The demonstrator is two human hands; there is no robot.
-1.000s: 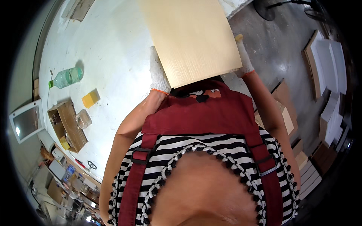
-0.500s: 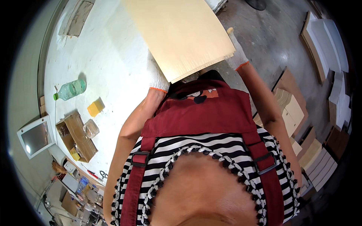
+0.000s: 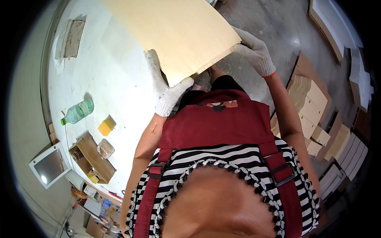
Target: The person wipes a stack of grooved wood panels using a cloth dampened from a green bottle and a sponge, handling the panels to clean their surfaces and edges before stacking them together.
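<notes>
A stack of thin, pale wood veneer sheets (image 3: 186, 35) extends over the white table toward the top of the view, its near edge slightly uneven. My left hand (image 3: 166, 89), in a white knit glove, frames the near left corner: fingers stretch along the left edge and the thumb spreads by the near edge. At the near right corner, my gloved right hand (image 3: 256, 49) holds the sheets, with some fingertips hidden by the stack.
On the white table (image 3: 123, 91) are a green plastic bottle (image 3: 78, 112), a yellow block (image 3: 106, 127), a roll of clear tape (image 3: 105, 148), an open cardboard box (image 3: 93, 158) and a flat grey block (image 3: 74, 39). Cut wooden panels (image 3: 309, 103) lie on the floor to the right.
My left hand has spread its thumb and fingers around the near left corner. My right hand has shifted upward and closed at the right corner. The view has turned somewhat.
</notes>
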